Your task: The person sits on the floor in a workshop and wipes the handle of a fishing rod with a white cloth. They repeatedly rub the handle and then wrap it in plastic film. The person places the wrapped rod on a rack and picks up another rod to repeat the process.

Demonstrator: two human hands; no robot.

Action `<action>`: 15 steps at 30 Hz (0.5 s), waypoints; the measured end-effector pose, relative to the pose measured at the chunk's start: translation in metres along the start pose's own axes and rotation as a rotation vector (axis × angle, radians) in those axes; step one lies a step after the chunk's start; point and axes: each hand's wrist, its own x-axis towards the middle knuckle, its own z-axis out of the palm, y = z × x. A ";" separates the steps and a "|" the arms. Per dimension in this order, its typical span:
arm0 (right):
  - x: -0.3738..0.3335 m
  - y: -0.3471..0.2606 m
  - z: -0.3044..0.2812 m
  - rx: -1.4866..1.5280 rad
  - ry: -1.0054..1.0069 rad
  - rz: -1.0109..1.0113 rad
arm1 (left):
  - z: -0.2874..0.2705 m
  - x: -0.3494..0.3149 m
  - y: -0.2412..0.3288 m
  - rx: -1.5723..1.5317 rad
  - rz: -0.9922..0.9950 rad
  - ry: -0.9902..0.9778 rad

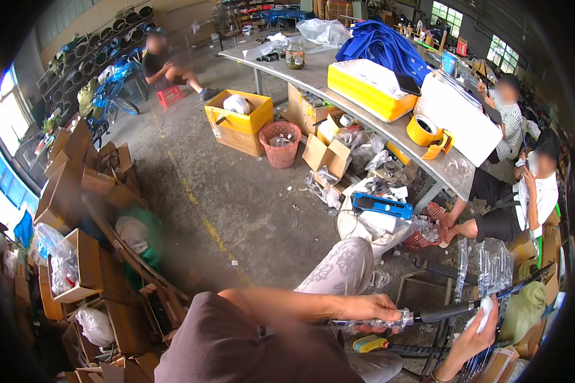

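Note:
A long, thin dark rod (446, 311) with a thicker black grip section lies across my lap and runs out to the right. My left hand (378, 309) is closed around it where clear plastic wraps it. In my right hand (471, 346) is a crumpled white cloth or tissue (484, 314), pinched beside the rod; whether it touches the rod I cannot tell. A yellow-and-green object (369, 343) sits just below my left hand, partly hidden. Several other dark rods (482, 360) are bunched below my right hand.
A long table (450, 172) carries a yellow box (370, 92), yellow tape (425, 131) and blue fabric (383, 51). Red baskets (280, 143) and cartons stand beneath and beside it. Stacked cartons (76, 262) crowd the left. A person (536, 191) sits close at right; others are farther off.

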 end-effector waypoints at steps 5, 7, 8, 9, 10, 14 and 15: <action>-0.026 -0.007 -0.001 0.036 -0.232 -0.251 | 0.007 0.001 0.007 -0.061 -0.008 -0.006; -0.021 -0.005 0.003 0.032 -0.137 -0.154 | 0.009 -0.001 0.008 -0.065 -0.024 -0.013; -0.015 -0.001 0.001 0.044 -0.068 -0.046 | 0.009 -0.002 0.007 -0.051 -0.019 -0.014; -0.011 0.005 -0.001 0.042 0.018 -0.041 | 0.009 -0.004 0.005 -0.037 -0.015 -0.016; -0.012 0.005 -0.005 -0.071 0.049 -0.061 | 0.009 -0.006 0.004 -0.023 -0.011 -0.018; -0.029 -0.011 -0.011 -0.034 -0.159 -0.295 | 0.010 -0.003 0.003 -0.036 -0.020 -0.063; -0.025 -0.009 -0.011 -0.068 -0.040 -0.242 | 0.010 -0.002 0.003 -0.040 -0.024 -0.083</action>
